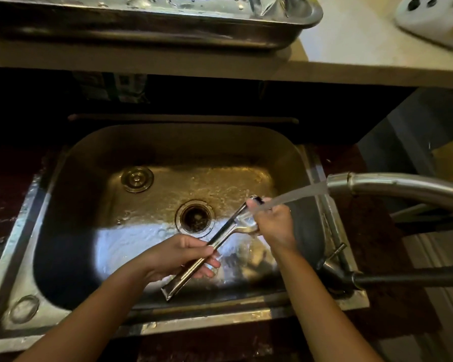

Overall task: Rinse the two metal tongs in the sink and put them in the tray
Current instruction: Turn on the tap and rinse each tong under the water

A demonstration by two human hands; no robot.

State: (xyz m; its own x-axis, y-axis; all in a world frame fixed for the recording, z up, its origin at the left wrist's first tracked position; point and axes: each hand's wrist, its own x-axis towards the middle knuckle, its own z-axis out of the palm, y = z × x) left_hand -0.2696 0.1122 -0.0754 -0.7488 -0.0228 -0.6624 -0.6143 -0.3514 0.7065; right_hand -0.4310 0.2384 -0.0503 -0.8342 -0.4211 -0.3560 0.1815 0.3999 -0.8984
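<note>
Over the steel sink (71, 168) I hold a pair of metal tongs (221, 236) slanting from lower left to upper right. My left hand (183, 257) grips the lower half of the tongs. My right hand (272, 220) holds their upper end, right under the stream of water from the faucet (392, 188). Beneath the hands, on the sink floor, a second shiny metal piece (249, 259) shows, too blurred by water to tell what it is. The metal tray (246, 37) stands on the pale counter behind the sink.
The sink drain (194, 217) is open at the middle, with a round plug (137, 178) to its upper left. The faucet lever (335, 253) sticks up at the sink's right rim. A white object (429, 19) lies on the counter at the far right.
</note>
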